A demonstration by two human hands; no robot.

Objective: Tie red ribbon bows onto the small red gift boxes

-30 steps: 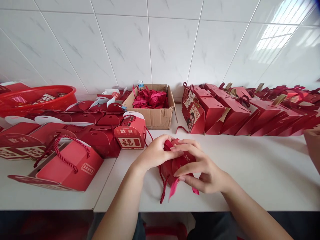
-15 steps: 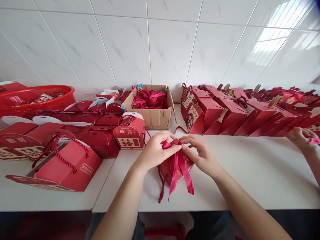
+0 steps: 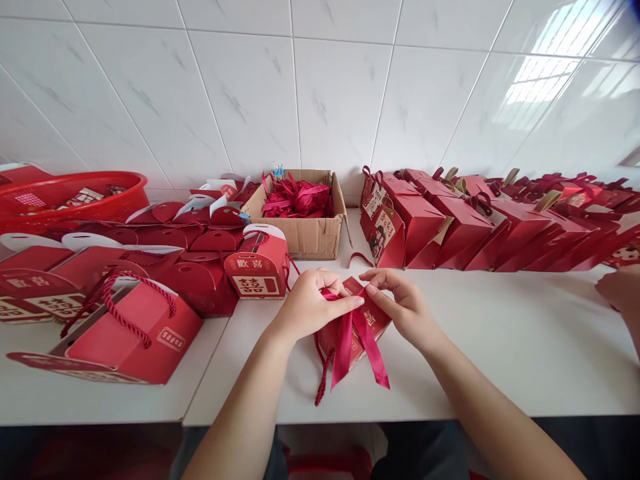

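Observed at the white table [image 3: 500, 347]: a small red gift box [image 3: 374, 319] lies tilted on its side near the front edge, directly before the person, its twisted cord handle [image 3: 323, 373] trailing toward the edge. A satin ribbon [image 3: 345, 343] is gathered at the box's top, both tails hanging down across its face.

Left hand [image 3: 307, 307]: closed to a pinch, thumb and forefinger nipping the ribbon at the gather, remaining fingers curled in. Right hand [image 3: 403, 308]: likewise narrowed, thumb and forefinger tips meeting on the ribbon from the opposite side, other fingers loosely bent. The fingertips of the two hands almost touch over the knot. Both wrists sit low above the table and the forearms converge from either side.

Judgement on workmanship: the knot wants equal pull from both sides, with the satin kept flat rather than twisted, and the box steadied so it does not roll. The tails look uneven in length and would bear checking.

Surroundings: a cardboard carton [image 3: 310, 237] of loose ribbons stands behind, a row of finished boxes [image 3: 465, 227] runs to the right, unassembled boxes [image 3: 135, 333] lie to the left near a red basket [image 3: 75, 200], and another person's hand [image 3: 620, 290] shows at the right edge
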